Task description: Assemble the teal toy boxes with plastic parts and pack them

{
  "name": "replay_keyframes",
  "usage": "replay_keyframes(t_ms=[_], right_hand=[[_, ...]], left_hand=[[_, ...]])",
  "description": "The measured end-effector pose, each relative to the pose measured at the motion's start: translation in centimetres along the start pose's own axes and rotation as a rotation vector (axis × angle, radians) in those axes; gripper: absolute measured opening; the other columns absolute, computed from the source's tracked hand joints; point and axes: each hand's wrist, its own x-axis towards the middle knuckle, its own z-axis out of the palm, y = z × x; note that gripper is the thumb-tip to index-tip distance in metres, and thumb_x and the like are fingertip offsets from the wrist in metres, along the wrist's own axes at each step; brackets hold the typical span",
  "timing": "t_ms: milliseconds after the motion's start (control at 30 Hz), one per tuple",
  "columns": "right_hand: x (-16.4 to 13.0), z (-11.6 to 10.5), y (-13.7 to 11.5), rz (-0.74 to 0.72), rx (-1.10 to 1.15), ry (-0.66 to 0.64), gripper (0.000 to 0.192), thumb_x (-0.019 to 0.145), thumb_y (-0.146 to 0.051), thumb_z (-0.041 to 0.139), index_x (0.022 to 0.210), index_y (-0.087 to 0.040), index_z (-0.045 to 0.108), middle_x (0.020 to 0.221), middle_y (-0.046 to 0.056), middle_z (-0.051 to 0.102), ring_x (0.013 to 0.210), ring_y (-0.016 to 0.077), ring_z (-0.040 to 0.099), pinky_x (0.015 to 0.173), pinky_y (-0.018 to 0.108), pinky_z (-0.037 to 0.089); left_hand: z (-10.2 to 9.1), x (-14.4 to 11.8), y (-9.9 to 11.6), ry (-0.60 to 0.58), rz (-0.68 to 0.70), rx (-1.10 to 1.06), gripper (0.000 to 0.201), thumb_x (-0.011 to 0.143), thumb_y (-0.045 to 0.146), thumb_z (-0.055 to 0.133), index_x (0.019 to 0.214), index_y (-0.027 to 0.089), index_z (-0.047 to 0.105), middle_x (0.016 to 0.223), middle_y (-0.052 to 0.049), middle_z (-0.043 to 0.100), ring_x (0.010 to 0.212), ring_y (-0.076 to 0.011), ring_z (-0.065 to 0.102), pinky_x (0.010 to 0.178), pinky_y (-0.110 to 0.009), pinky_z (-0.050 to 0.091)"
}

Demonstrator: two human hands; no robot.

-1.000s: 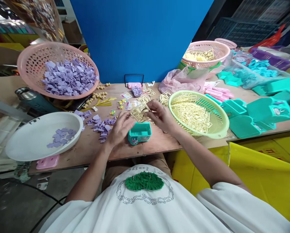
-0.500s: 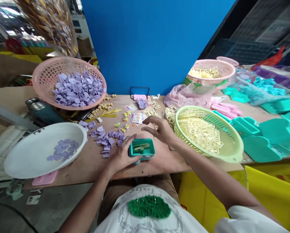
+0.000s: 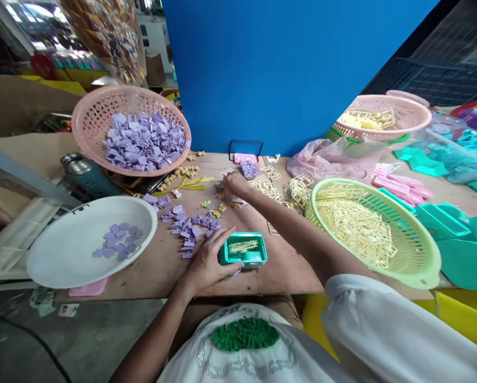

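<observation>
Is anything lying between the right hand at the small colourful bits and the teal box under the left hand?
Nothing visible: bare tabletop lies between the right hand and the teal box, which the left hand steadies.

A small teal box point(image 3: 243, 251) is set upright on the wooden table's near edge, its top open; a cream-yellow plastic piece point(image 3: 242, 246) is seen lying flat inside it, over a teal floor. The box is gripped along its left side by the left hand point(image 3: 208, 263), fingers curled round the wall. Farther back on the table, a scatter of small coloured bits and printed cards point(image 3: 219, 210) is spread flat, and its far end is touched by the right hand point(image 3: 235, 184), fingers lowered onto it
</observation>
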Motion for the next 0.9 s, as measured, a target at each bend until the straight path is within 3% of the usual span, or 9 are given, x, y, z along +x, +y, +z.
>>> replay_keyframes(t_ms=[100,200,300,367,500,600,700,800,900], right_hand=[[-1.4,-1.6,1.9,0.057,0.079,0.082,0.025,0.1,-0.011,0.06,0.112,0.0,0.079,0.125,0.029,0.074,0.121,0.034,0.07,0.106,0.042,0.052],[-5.4,-3.4,3.3,0.09,0.216,0.192,0.029,0.102,-0.015,0.059,0.121,-0.006,0.078,0.127,0.022,0.076,0.116,0.029,0.073,0.101,0.039,0.056],[-11.9,-4.1,2.8,-0.023,0.738,0.288,0.024,0.094,-0.034,0.076,0.11,-0.016,0.08,0.108,0.012,0.081,0.095,0.0242,0.076,0.09,0.04,0.062],[-16.3,-3.5,1.7,-0.129,1.001,0.278,0.027,0.086,-0.046,0.085,0.096,-0.021,0.081,0.095,0.008,0.081,0.086,0.0235,0.075,0.086,0.042,0.063],[-21.4,-1.2,0.1,-0.3,0.885,0.266,0.033,0.09,-0.058,0.081,0.085,-0.025,0.084,0.093,0.009,0.081,0.09,0.025,0.073,0.088,0.045,0.061],[-20.4,-0.2,0.9,-0.336,0.714,0.35,0.037,0.102,-0.057,0.066,0.104,-0.026,0.086,0.117,0.013,0.08,0.109,0.0279,0.073,0.096,0.046,0.059],[-16.0,-0.7,2.8,-0.118,0.493,0.351,0.038,0.111,-0.042,0.05,0.122,-0.024,0.082,0.128,0.013,0.077,0.12,0.0266,0.072,0.103,0.043,0.057],[-10.2,-1.4,4.2,0.029,0.313,0.257,0.026,0.106,-0.025,0.061,0.121,-0.016,0.081,0.131,0.017,0.077,0.124,0.0292,0.071,0.111,0.043,0.053],[-5.6,-1.1,4.8,0.109,0.219,0.139,0.026,0.095,-0.024,0.079,0.118,-0.011,0.078,0.127,0.019,0.077,0.123,0.0307,0.071,0.112,0.047,0.054]], left_hand=[[-0.1,0.1,-0.2,0.003,0.019,-0.041,0.085,0.075,0.028,0.093,0.153,0.028,0.06,0.153,-0.014,0.065,0.141,-0.0359,0.063,0.121,-0.051,0.05],[-0.1,0.1,-0.2,0.016,0.021,-0.077,0.08,0.076,0.033,0.092,0.151,0.025,0.062,0.152,-0.015,0.066,0.141,-0.0356,0.063,0.122,-0.051,0.049],[0.1,0.0,-0.1,0.042,-0.003,-0.134,0.08,0.075,0.036,0.093,0.148,0.024,0.064,0.15,-0.015,0.067,0.143,-0.0358,0.062,0.124,-0.05,0.047],[0.3,-0.1,0.1,0.071,-0.025,-0.196,0.082,0.072,0.035,0.095,0.148,0.025,0.064,0.149,-0.013,0.068,0.143,-0.0351,0.062,0.124,-0.049,0.047],[0.6,-0.2,0.2,0.096,-0.055,-0.233,0.086,0.07,0.033,0.096,0.149,0.026,0.063,0.146,-0.012,0.071,0.139,-0.0337,0.065,0.121,-0.045,0.05],[0.6,-0.3,0.2,0.107,-0.049,-0.189,0.087,0.07,0.034,0.096,0.15,0.027,0.063,0.15,-0.012,0.069,0.141,-0.0345,0.064,0.121,-0.046,0.05],[0.6,-0.3,0.2,0.104,-0.04,-0.153,0.089,0.071,0.032,0.095,0.152,0.028,0.06,0.153,-0.013,0.067,0.142,-0.0347,0.063,0.121,-0.048,0.05],[0.6,-0.2,0.2,0.063,-0.05,-0.131,0.089,0.073,0.029,0.093,0.155,0.029,0.058,0.152,-0.012,0.068,0.14,-0.0334,0.065,0.12,-0.048,0.051],[0.5,-0.1,0.3,0.033,-0.062,-0.121,0.09,0.073,0.028,0.093,0.155,0.03,0.057,0.156,-0.012,0.064,0.143,-0.0339,0.063,0.121,-0.049,0.051]])
